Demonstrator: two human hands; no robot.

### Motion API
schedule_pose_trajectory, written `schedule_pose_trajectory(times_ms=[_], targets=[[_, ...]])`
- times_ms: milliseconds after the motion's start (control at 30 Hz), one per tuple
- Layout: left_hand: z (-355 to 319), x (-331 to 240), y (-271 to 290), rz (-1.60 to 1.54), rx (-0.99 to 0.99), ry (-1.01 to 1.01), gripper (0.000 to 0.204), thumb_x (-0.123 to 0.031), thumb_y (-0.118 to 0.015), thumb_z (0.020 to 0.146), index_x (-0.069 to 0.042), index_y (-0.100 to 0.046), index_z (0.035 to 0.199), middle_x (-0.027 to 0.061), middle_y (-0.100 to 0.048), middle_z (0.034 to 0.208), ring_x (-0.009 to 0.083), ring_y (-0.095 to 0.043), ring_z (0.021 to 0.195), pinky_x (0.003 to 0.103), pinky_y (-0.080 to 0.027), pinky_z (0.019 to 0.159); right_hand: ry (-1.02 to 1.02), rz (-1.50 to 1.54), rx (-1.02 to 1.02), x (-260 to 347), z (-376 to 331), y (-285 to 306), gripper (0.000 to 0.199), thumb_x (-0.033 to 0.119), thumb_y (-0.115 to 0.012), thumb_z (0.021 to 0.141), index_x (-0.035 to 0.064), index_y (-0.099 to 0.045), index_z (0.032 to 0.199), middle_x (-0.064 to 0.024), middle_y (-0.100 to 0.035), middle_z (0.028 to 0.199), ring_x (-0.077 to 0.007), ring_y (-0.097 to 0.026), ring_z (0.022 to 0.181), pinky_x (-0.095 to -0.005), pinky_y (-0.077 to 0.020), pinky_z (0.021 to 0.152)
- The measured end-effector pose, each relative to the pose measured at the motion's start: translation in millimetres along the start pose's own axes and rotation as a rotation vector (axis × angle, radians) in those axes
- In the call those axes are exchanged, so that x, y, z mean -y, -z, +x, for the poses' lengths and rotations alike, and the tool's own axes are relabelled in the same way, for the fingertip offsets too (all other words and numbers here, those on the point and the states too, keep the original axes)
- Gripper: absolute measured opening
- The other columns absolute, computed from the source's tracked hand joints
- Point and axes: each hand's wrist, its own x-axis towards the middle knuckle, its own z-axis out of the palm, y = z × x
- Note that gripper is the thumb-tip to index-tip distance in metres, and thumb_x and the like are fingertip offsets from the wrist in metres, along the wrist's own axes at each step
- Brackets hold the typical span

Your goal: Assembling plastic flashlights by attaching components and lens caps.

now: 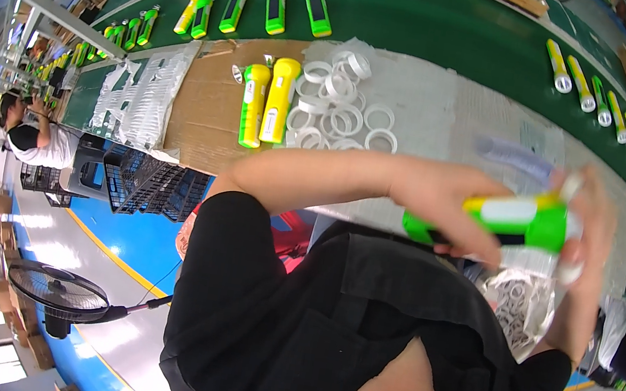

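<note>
Fingers of the left hand [453,207] and right hand [593,225] hold one flashlight [523,225], seemingly unfinished; many white rings [337,88] lie loose toward the far edge of the bench [426,91].

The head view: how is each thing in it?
Green-and-yellow flashlight: held sideways.
Left hand: closed around it.
Right hand: blurred, at its wide end.
Two flashlights on cardboard: side by side.
White rings: loose, piled.
White bag: open, rings inside.
Black crates: stacked.
Fan: unclear whether spinning.
</note>
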Motion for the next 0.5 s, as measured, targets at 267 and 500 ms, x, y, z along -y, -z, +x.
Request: schedule_pose_trajectory(times_ms=[267,500], targets=[[13.6,64.1,149.4,0.923,-0.783,0.007,0.071,-0.043,-0.072,0.083,-0.012,-0.039,0.139,0.022,-0.064,0.113,0.0415,-0.062,0.103,0.045,-0.05,0.087,-0.505,0.118,-0.266,-179.0,43.5,-153.5,0.031,0.035,-0.041,0.1,0.0115,-0.057,0.111,-0.0154,-0.066,0.099,-0.0382,-0.064,0.091,-0.0382,-0.0495,0.078],[-103.0,94.4,281.4,1.235,-1.41,0.819,0.085,-0.067,-0.061,0.08,-0.029,-0.031,0.149,0.0269,-0.059,0.115,0.039,-0.062,0.106,0.045,-0.052,0.087,-0.989,-0.379,-0.492,-372.3,39.8,-121.2,0.052,0.052,-0.047,0.095,0.0074,-0.049,0.121,-0.0207,-0.068,0.106,-0.0418,-0.065,0.097,-0.0505,-0.0504,0.081]])
